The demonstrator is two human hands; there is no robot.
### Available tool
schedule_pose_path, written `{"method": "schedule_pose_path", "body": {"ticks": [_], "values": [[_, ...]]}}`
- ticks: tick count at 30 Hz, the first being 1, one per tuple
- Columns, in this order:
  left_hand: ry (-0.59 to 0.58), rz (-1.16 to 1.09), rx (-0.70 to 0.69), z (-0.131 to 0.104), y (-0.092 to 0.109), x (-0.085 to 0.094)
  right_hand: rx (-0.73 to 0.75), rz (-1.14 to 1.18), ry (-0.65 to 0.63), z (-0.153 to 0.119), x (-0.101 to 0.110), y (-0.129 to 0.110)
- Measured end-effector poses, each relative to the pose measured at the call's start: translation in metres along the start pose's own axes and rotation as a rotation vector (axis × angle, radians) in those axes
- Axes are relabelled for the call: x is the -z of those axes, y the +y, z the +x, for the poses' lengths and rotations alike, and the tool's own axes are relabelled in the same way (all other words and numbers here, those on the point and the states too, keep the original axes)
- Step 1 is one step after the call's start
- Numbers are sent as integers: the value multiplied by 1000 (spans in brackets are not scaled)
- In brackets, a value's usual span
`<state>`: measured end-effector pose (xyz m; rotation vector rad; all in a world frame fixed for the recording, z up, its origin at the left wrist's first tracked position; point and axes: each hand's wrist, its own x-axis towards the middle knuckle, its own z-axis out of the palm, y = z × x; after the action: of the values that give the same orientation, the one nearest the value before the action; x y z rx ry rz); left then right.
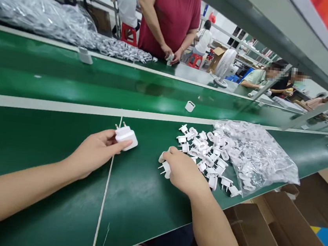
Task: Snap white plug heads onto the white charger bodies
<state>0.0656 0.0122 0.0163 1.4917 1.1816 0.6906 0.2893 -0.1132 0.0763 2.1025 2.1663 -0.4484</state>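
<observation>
In my left hand [98, 149] is a white two-pin charger [127, 137], gripped between thumb and fingers, its metal pins pointing up and away. My right hand [185, 171] is closed beside a heap of loose white plug pieces [212, 154]. A white two-pin plug piece [165, 170] shows under its fingers, and another white piece pokes out at the fingertips. Part of what this hand holds is hidden by the fingers. Just right of the heap lies a clear plastic bag [262, 154] full of similar pieces.
A white charger housing [190, 106] sits on the green conveyor [111, 89] beyond the bench; another white piece [85, 55] lies on its far edge. Opposite, a co-worker in red [171, 21] handles a white part. Cardboard boxes [261, 232] stand below at right; a metal beam [281, 29] slants overhead.
</observation>
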Motion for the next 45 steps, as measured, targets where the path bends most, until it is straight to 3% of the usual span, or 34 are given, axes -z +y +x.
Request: {"method": "schedule_pose_path", "body": {"ticks": [5,9,12,15,17,18,19,21,23,25,27,29,31,33,36,40,42,45], "values": [[228,489,-219,67,30,32,119,288,195,12,-11,-5],[323,566,-157,110,34,59,145,764,359,24,-19,-3],[381,566,-72,129,23,63,81,887,420,27,-21,-3],[597,556,-59,138,15,52,61,765,382,24,-18,-6],[747,573,-210,143,17,37,61,612,272,21,-17,-11],[759,586,-316,146,21,26,63,535,204,20,-16,-13],[721,595,-415,150,26,12,64,467,143,20,-16,-15],[537,599,-516,164,38,-22,59,374,63,20,-18,-19],[377,577,-509,182,51,-64,43,324,36,21,-20,-21],[321,524,-440,201,62,-109,34,303,34,22,-22,-22],[294,415,-284,217,71,-146,34,289,46,22,-22,-22],[294,348,-189,227,76,-170,45,289,60,22,-23,-21],[281,318,-182,231,78,-179,50,289,98,22,-23,-18],[228,285,-223,228,75,-174,34,291,201,24,-23,-14],[124,250,-323,205,63,-148,-20,406,461,31,-24,-4],[-7,233,-405,139,35,-93,10,1010,729,41,-23,2],[-65,227,-423,98,22,-64,19,1387,697,44,-22,0],[-201,243,-414,36,7,-28,34,1733,492,43,-19,-4]]}}
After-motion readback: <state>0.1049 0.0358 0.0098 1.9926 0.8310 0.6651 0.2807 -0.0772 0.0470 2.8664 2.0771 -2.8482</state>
